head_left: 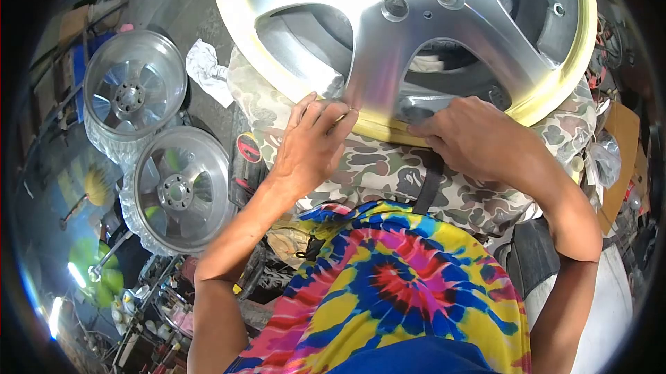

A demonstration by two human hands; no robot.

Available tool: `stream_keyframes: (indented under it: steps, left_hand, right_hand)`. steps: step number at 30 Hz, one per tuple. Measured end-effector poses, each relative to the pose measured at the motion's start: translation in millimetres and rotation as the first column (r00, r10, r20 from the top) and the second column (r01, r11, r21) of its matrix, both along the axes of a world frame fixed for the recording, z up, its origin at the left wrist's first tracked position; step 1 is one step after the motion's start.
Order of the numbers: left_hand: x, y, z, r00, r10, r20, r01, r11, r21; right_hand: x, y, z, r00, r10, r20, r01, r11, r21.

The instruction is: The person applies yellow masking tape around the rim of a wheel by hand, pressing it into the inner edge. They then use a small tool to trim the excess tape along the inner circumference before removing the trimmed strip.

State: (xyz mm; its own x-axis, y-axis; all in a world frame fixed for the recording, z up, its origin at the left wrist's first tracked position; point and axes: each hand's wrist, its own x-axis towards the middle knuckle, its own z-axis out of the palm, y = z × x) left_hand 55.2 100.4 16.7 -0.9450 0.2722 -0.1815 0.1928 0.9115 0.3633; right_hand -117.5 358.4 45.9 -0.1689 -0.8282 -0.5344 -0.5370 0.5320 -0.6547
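Observation:
A large silver alloy wheel (378, 55) lies face up over my lap, resting on camouflage cloth. Its outer lip carries a yellow band (277, 89) that looks like masking tape. My left hand (316, 131) is at the near lip, left of the lower spoke, with its fingers bent and closed against the edge. To the right of that spoke, my right hand (479, 134) is curled, thumb and index finger pressed together at the yellow edge. What lies between the fingertips of either hand is hidden or too small to name.
Two more silver wheels, an upper one (135, 37) and a lower one (225, 187), stand at the left with clear plastic around them. Crumpled white paper (206, 69) lies beside them. A green fan (97, 270) is at lower left; cardboard (619, 131) stands at right.

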Motion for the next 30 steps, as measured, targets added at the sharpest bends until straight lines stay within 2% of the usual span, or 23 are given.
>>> stream_keyframes:
  steps: [2,8,10,14,17,19,20,22,29,30]
  left_hand:
    - [1.6,4.7,-1.2,1.0,0.027,0.008,-0.027,1.0,-0.01]
    - [6.8,13.9,-3.5,0.997,0.07,-0.025,-0.07,0.998,0.005]
    - [2.6,3.7,-2.9,0.993,0.111,0.038,-0.115,0.988,0.103]
    - [-10.6,-15.2,10.6,0.989,0.141,-0.042,-0.136,0.985,0.109]
    - [-10.9,-17.4,13.2,0.994,0.062,-0.089,-0.052,0.993,0.11]
    - [-11.1,-17.1,12.9,0.996,0.046,-0.077,-0.039,0.995,0.095]
    - [-11.5,-16.7,12.9,0.996,0.045,-0.074,-0.038,0.994,0.098]
    - [-12.0,-16.2,13.4,0.996,0.053,-0.074,-0.045,0.993,0.111]
    - [-6.5,-6.7,8.6,0.996,0.071,-0.062,-0.064,0.992,0.108]
    - [-3.7,-0.4,5.4,0.995,0.102,-0.019,-0.1,0.99,0.103]
  right_hand:
    - [-0.9,-0.5,-2.2,1.0,0.008,-0.019,-0.009,0.999,-0.038]
    - [-3.5,-7.0,0.8,0.999,0.045,-0.01,-0.045,0.999,0.021]
    - [-0.4,-1.7,-0.9,0.998,0.005,-0.067,-0.014,0.992,-0.124]
    - [-0.4,2.6,-0.3,0.996,-0.008,-0.085,-0.006,0.987,-0.159]
    - [-1.2,4.1,3.3,0.996,0.014,-0.093,-0.027,0.99,-0.14]
    - [-1.1,8.8,4.4,0.988,-0.018,-0.155,-0.022,0.967,-0.256]
    - [-2.9,9.2,7.0,0.988,-0.018,-0.152,-0.021,0.967,-0.253]
    - [-6.9,8.6,13.1,0.991,0.036,-0.129,-0.053,0.99,-0.133]
    - [-1.5,6.4,-3.8,0.988,0.085,-0.128,-0.1,0.989,-0.108]
    - [-0.1,6.9,-6.4,0.99,0.057,-0.131,-0.077,0.985,-0.157]
